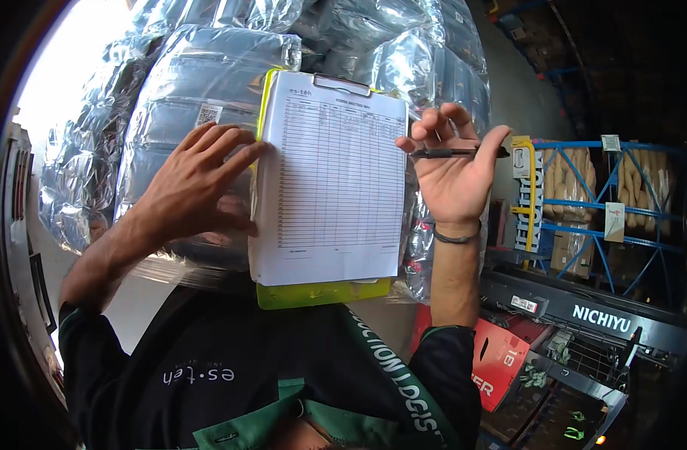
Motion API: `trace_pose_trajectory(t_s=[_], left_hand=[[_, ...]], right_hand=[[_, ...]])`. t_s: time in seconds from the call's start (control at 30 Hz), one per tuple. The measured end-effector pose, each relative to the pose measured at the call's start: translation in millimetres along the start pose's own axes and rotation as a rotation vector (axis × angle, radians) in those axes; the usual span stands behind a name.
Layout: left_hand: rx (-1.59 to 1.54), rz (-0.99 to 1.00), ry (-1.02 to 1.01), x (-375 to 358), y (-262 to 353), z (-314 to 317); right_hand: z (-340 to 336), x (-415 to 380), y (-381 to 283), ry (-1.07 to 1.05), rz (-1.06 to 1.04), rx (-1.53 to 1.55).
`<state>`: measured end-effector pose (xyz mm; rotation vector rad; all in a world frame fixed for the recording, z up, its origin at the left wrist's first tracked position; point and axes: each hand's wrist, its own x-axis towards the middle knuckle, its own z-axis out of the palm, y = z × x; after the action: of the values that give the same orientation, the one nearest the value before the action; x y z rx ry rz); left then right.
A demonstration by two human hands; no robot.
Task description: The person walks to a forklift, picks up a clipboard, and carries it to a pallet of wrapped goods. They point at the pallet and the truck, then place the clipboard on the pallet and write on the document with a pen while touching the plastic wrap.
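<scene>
A yellow-green clipboard (321,294) with a metal clip at its top bears a printed table sheet (340,195), with some writing in the upper rows. It rests against plastic-wrapped bundles (208,64). My left hand (208,176) is at the clipboard's left edge, its fingers spread and touching the paper's side; it grips nothing that I can make out. To the right of the sheet, my right hand (452,169) is raised palm up, with a dark pen (445,153) lying across it beneath the curled fingers and held near the thumb.
Blue metal racks (576,202) with wrapped tan goods stand at the right. Below them is a dark machine (583,307) marked NICHIYU, beside a red box (501,360). A QR label (208,114) is on a bundle. Pale floor shows at the lower left.
</scene>
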<state>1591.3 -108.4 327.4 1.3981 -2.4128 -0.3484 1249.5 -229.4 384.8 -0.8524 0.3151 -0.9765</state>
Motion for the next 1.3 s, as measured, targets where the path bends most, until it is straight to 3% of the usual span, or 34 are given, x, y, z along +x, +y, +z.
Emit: trace_pose_trajectory(t_s=[0.03,0.13,0.17,0.3,0.33,0.43,0.57,0.67,0.83,1.3], left_hand=[[0.010,0.014,-0.007,3.7,-0.2,-0.3],[0.088,0.106,0.006,12.0,-4.9,-1.8],[0.123,0.148,0.013,15.7,-7.0,-3.5],[0.064,0.291,0.019,27.2,-19.1,10.8],[0.042,0.287,0.019,28.0,-20.1,13.2],[-0.007,0.267,0.012,31.0,-20.8,16.1],[-0.043,0.229,-0.100,34.1,-17.6,6.0],[-0.062,0.192,-0.167,37.9,-18.1,2.2],[-0.112,0.169,-0.183,38.3,-21.4,7.5],[-0.152,0.147,-0.170,38.7,-23.3,9.0]], right_hand=[[12.7,3.9,1.8,0.119,-0.009,-0.090],[-22.0,16.9,-10.5,-0.032,0.061,-0.404],[7.9,22.5,0.4,0.178,-0.018,-0.892],[13.1,36.5,14.4,-0.035,0.110,-0.868],[16.3,40.6,21.5,-0.075,0.090,-0.994],[6.8,51.6,53.8,-0.150,-0.046,-0.907],[-8.7,57.7,85.2,-0.078,-0.053,-1.052],[-17.7,60.9,91.0,-0.152,-0.232,-1.268],[-12.4,63.0,91.1,-0.264,-0.244,-1.492],[-13.9,64.9,99.2,-0.242,-0.187,-1.421]])
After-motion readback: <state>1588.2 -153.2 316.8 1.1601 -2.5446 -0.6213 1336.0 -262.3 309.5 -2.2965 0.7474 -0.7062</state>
